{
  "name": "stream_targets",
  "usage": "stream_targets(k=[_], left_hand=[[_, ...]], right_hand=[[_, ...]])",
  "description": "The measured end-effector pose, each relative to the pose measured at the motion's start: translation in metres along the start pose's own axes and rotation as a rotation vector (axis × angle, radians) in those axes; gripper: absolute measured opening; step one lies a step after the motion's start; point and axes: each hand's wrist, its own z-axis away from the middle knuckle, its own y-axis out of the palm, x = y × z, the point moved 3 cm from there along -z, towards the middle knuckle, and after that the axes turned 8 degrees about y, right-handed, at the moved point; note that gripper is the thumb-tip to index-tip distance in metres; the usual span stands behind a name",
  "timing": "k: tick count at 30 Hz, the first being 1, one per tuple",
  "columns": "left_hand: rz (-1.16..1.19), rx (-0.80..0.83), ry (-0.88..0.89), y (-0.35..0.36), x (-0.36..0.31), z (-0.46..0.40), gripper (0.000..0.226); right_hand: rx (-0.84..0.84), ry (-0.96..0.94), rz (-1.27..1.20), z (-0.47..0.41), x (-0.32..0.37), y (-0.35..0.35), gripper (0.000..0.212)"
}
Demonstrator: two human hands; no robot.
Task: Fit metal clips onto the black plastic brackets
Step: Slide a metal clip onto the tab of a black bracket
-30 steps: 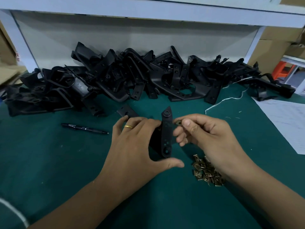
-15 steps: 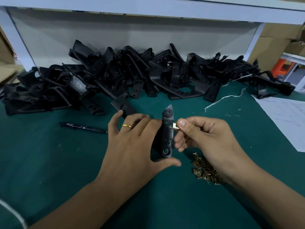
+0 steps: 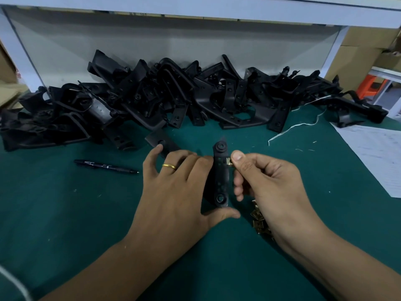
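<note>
Bracket [image 3: 221, 174], black plastic, stands upright between both hands. Left hand [image 3: 178, 192] grips it, fingers wrapped behind, thumb under its lower end. Right hand [image 3: 267, 183] pinches a metal clip [image 3: 229, 161] against the bracket's right edge. Loose clips [image 3: 259, 220] lie beneath the right wrist; bracket pile [image 3: 173, 101] beyond both hands; pen [image 3: 104, 165] left of the left hand.

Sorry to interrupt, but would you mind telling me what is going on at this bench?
A person is fitting metal clips onto black plastic brackets. The left hand grips one bracket upright over the green mat, while the right hand pinches a small clip against the bracket's right edge near its top. Loose clips lie beneath the right hand, a heap of brackets sits along the back, and a pen lies to the left.
</note>
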Motion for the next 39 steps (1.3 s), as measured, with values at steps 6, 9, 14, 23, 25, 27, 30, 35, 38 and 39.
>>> stream_targets(k=[6,9,14,23,25,27,30,35,38,39], left_hand=[[0.097,0.035,0.038,0.0,-0.005,0.002,0.077],[0.059,0.035,0.049,0.001,-0.004,0.001,0.076],[0.008,0.037,0.068,0.004,-0.003,0.003,0.074],[-0.015,0.13,0.102,0.0,-0.004,0.002,0.078],[0.002,0.126,0.084,0.0,-0.005,0.002,0.077],[0.011,0.126,0.081,0.001,-0.006,0.002,0.076],[0.035,0.124,0.075,0.003,-0.005,0.003,0.077],[0.119,0.08,0.053,0.003,-0.002,0.003,0.075],[0.123,0.047,0.035,0.004,-0.003,0.003,0.071],[0.144,0.021,-0.024,0.003,0.001,0.003,0.067]], right_hand=[[0.026,0.007,0.019,-0.003,0.001,-0.003,0.036],[0.04,-0.003,0.063,-0.003,0.003,-0.005,0.038],[0.026,-0.009,0.114,-0.002,0.003,-0.004,0.041],[0.132,-0.099,0.347,-0.01,0.019,-0.015,0.04],[0.148,-0.112,0.4,-0.012,0.021,-0.017,0.041],[0.16,-0.108,0.438,-0.013,0.021,-0.019,0.041],[0.115,-0.163,0.609,-0.015,0.016,-0.023,0.034],[0.087,-0.208,0.708,-0.016,0.017,-0.022,0.026],[0.059,-0.32,0.829,-0.016,0.015,-0.023,0.022],[0.039,-0.359,0.872,-0.015,0.015,-0.022,0.02]])
